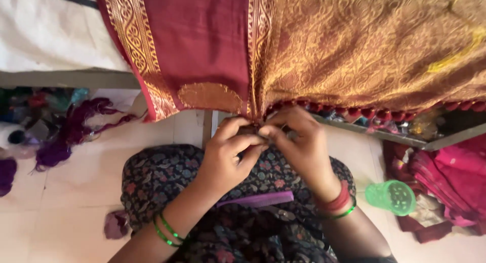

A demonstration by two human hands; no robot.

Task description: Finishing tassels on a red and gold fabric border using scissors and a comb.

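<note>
Two hands are meeting at the edge of the maroon and gold brocade sari [324, 45], where round red tassels [374, 112] are hanging. Your left hand [228, 156] and right hand [298, 146] are pinching the hem, fingers nearly closed.

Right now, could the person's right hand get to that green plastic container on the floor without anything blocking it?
Probably yes. The green container lies on bare floor just beside the right forearm, with nothing between them. But the right hand is pinching the fringed edge of the maroon and gold cloth with the left hand, so it must let go first.
</note>
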